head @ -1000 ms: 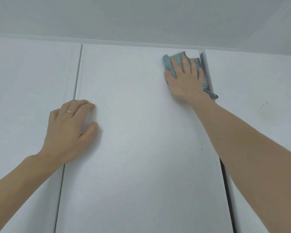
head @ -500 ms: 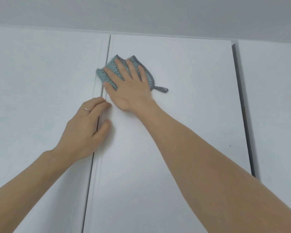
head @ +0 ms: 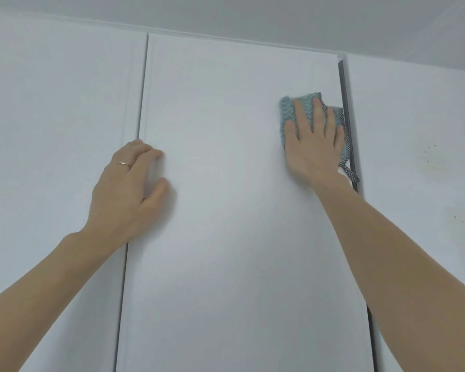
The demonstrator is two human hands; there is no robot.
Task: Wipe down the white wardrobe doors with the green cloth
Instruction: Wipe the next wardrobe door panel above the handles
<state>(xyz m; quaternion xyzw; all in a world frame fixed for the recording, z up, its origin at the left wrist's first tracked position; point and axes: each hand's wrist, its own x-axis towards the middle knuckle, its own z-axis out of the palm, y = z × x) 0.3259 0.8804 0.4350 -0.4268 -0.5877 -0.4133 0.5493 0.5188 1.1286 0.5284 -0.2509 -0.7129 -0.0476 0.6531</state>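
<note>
Flat right hand [head: 313, 146] presses green cloth [head: 289, 108], now back at door's [head: 239, 183] right edge.

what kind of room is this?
Likely a bedroom or other indoor home room: tall white wardrobe doors run up to a ceiling, and a bare right hand presses a green cloth flat on one.

no readable text, labels or signs
</note>
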